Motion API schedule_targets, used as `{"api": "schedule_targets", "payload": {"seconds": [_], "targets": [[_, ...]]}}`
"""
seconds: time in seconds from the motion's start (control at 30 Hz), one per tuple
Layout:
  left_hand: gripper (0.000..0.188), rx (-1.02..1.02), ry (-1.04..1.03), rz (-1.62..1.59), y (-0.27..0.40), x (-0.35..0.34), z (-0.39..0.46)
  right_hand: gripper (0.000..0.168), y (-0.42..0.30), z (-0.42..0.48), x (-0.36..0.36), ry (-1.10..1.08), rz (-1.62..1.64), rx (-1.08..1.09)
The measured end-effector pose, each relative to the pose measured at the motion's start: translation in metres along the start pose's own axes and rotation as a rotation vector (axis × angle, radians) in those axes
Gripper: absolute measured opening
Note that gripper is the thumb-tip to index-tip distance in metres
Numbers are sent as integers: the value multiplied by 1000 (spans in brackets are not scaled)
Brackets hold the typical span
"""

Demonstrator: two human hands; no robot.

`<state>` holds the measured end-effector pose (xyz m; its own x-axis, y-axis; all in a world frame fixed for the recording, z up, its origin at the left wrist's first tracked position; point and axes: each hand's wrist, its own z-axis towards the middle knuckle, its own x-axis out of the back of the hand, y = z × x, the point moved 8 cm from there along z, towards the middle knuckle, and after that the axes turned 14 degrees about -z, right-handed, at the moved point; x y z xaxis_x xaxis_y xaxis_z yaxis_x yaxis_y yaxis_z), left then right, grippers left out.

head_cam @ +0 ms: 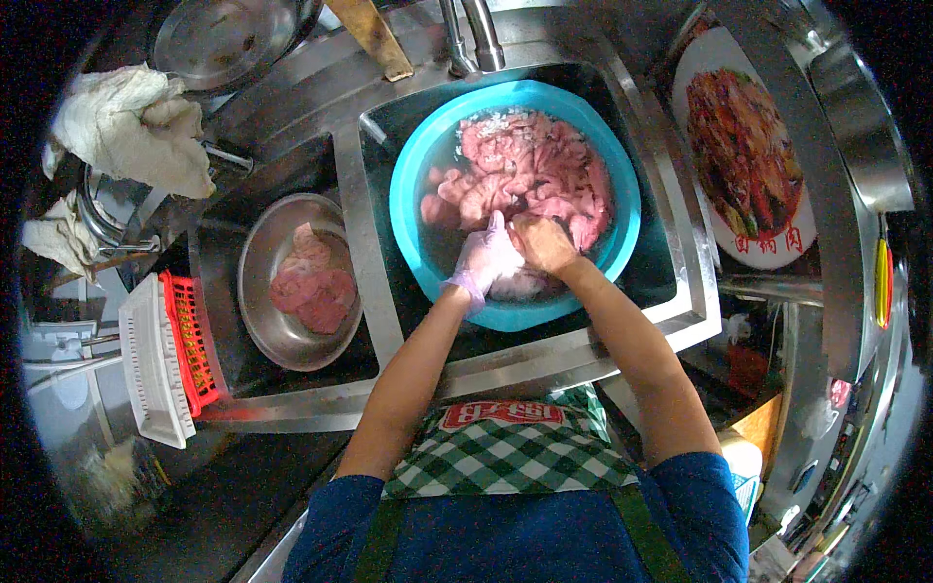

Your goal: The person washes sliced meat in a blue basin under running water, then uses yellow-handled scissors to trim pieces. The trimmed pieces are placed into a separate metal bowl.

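Note:
A turquoise plastic basin [410,251] holds cloudy water and a heap of pink, folded raw offal [525,160], which looks like animal stomachs. White bits lie over the far part of the heap. My left hand [490,251], in a thin translucent glove, is in the near half of the basin with its thumb pointing up. Bare and bent at the wrist, my right hand [545,245] presses close against it. Both hands grip a piece of offal between them; most of their fingertips are hidden. A pale lump [521,284] shows in the water just below them.
The basin stands in the right bowl of a steel double sink, under a faucet [485,44]. In the left bowl, a steel bowl [251,291] holds more pink meat [313,291]. Red and white plastic baskets [157,357] stand at left, near hanging cloths [131,131].

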<state>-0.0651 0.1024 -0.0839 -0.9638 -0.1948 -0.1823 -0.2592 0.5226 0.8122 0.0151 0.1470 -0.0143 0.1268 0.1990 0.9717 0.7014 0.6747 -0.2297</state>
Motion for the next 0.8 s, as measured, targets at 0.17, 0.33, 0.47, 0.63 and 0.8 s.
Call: {"api": "schedule_targets", "payload": {"seconds": [0.17,0.33,0.47,0.63,0.8], "targets": [[30,-179,-91,382,34,-5,-21,18,77,-2,-37,-173,-392,-119],[18,-94,69,-469,53,0,-56,29,71,-14,4,-133,-441,-525],[4,-135,-81,-568,35,8,-43,33,-12,-8,51,145,-146,-70],[7,-339,92,-261,58,17,-51,26,-14,-21,13,-227,432,89],[21,-232,-57,-945,49,16,-37,15,3,-28,13,-431,779,-135]]}}
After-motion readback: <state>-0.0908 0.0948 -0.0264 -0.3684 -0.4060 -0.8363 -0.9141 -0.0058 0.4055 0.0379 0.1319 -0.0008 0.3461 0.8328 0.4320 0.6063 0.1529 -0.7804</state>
